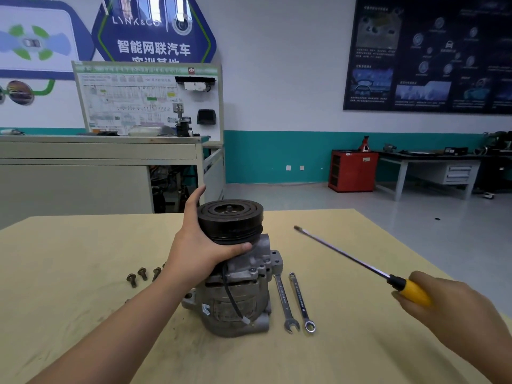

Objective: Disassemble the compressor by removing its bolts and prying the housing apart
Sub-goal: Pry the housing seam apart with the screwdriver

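Note:
A grey metal compressor [238, 297] stands upright on the wooden table [83, 314], its black pulley [230, 220] on top. My left hand [199, 242] wraps around the pulley's left side, thumb across its front. Out to the right, my right hand [448, 303] grips the yellow handle of a long screwdriver [360, 266], held in the air with its tip pointing up and left, apart from the compressor. Several removed bolts [142, 274] lie on the table left of the compressor, partly hidden behind my left wrist.
Two combination wrenches [293, 302] lie side by side just right of the compressor. The table's far edge runs behind the pulley. Beyond it stand a grey cabinet [83, 173], a training board, a red tool chest [353, 170] and a workbench.

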The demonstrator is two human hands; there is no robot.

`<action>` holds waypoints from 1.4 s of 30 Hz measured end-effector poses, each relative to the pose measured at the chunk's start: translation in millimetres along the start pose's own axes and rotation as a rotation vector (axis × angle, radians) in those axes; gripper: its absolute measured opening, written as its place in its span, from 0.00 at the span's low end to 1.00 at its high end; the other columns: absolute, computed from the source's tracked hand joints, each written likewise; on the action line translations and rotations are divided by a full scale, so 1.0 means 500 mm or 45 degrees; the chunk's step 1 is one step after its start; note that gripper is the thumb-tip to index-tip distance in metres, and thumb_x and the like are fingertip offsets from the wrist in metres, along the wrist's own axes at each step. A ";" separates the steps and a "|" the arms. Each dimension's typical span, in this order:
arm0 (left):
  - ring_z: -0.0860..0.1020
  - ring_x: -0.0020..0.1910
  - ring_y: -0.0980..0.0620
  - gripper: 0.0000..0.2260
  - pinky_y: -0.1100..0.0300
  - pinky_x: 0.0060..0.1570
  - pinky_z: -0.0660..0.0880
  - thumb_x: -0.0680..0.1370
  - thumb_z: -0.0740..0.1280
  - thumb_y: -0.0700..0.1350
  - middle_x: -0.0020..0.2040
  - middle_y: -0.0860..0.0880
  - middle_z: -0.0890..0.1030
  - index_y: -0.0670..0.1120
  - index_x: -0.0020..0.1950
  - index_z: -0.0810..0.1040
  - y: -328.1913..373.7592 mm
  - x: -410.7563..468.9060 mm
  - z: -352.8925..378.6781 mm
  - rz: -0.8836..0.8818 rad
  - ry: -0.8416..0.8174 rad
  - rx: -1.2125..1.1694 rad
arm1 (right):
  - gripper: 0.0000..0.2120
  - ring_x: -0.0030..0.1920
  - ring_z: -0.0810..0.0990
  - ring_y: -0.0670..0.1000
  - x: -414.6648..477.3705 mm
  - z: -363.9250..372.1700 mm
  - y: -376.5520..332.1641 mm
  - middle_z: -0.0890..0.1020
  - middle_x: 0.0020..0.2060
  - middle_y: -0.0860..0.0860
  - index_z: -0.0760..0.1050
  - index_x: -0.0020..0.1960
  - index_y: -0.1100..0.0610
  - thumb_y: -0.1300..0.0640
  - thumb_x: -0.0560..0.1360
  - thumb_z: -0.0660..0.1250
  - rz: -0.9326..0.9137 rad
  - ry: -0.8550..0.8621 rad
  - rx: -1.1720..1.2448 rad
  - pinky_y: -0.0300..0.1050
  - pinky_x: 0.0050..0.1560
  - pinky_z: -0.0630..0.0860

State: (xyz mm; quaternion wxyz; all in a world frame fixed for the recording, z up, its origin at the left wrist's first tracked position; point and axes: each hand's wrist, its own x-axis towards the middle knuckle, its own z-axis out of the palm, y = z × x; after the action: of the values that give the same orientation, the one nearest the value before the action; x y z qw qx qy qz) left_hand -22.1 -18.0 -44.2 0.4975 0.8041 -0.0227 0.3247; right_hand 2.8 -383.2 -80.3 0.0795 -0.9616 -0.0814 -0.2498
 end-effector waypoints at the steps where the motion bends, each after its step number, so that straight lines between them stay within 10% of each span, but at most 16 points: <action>1: 0.72 0.58 0.59 0.55 0.63 0.57 0.67 0.51 0.81 0.57 0.54 0.65 0.71 0.69 0.71 0.52 -0.001 0.001 0.001 0.005 -0.001 0.001 | 0.16 0.25 0.72 0.47 0.006 0.003 -0.002 0.72 0.23 0.48 0.68 0.32 0.50 0.42 0.68 0.71 0.104 -0.122 0.124 0.42 0.26 0.61; 8: 0.70 0.48 0.70 0.55 0.69 0.50 0.66 0.46 0.77 0.64 0.50 0.75 0.67 0.71 0.69 0.53 0.004 0.004 -0.002 0.000 0.027 0.040 | 0.11 0.35 0.73 0.45 0.037 0.057 -0.095 0.75 0.38 0.48 0.73 0.41 0.55 0.47 0.71 0.67 0.210 -0.563 0.428 0.38 0.30 0.64; 21: 0.72 0.51 0.61 0.56 0.73 0.46 0.65 0.52 0.81 0.56 0.49 0.74 0.66 0.70 0.70 0.49 -0.002 0.002 -0.003 0.015 0.004 0.102 | 0.18 0.41 0.75 0.45 0.061 0.118 -0.184 0.75 0.40 0.45 0.71 0.45 0.51 0.36 0.72 0.60 0.219 -0.533 0.211 0.38 0.34 0.67; 28: 0.73 0.55 0.61 0.58 0.67 0.53 0.67 0.46 0.75 0.67 0.51 0.71 0.69 0.71 0.69 0.47 0.003 0.003 -0.010 -0.002 -0.052 0.067 | 0.38 0.60 0.69 0.32 0.086 0.055 -0.270 0.70 0.59 0.30 0.64 0.67 0.39 0.26 0.60 0.59 -0.248 -0.275 1.073 0.35 0.57 0.67; 33: 0.75 0.55 0.67 0.57 0.65 0.55 0.72 0.46 0.78 0.67 0.57 0.67 0.73 0.77 0.66 0.48 -0.006 0.010 -0.040 -0.034 -0.178 -0.007 | 0.25 0.55 0.71 0.26 0.117 0.046 -0.351 0.72 0.54 0.22 0.65 0.58 0.32 0.42 0.66 0.73 -0.497 -0.501 1.335 0.21 0.48 0.67; 38: 0.75 0.55 0.72 0.51 0.64 0.54 0.73 0.48 0.77 0.68 0.56 0.74 0.72 0.81 0.62 0.49 -0.031 0.018 -0.080 -0.078 -0.289 -0.055 | 0.24 0.52 0.79 0.35 0.138 0.065 -0.376 0.81 0.51 0.34 0.72 0.54 0.38 0.41 0.59 0.72 -0.405 -0.511 1.569 0.31 0.48 0.75; 42: 0.77 0.57 0.66 0.39 0.57 0.62 0.74 0.58 0.78 0.59 0.55 0.60 0.81 0.58 0.66 0.67 -0.061 0.019 -0.091 -0.141 -0.393 -0.108 | 0.27 0.52 0.81 0.43 0.142 0.081 -0.379 0.83 0.50 0.42 0.75 0.54 0.43 0.40 0.56 0.72 -0.375 -0.466 1.600 0.46 0.53 0.78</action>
State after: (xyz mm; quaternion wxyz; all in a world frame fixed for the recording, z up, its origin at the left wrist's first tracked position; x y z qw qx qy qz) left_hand -26.7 37.2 -49.7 0.5386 0.8228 -0.0681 0.1682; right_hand 45.6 -182.3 -59.2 0.5741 -0.7384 -0.3538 0.0041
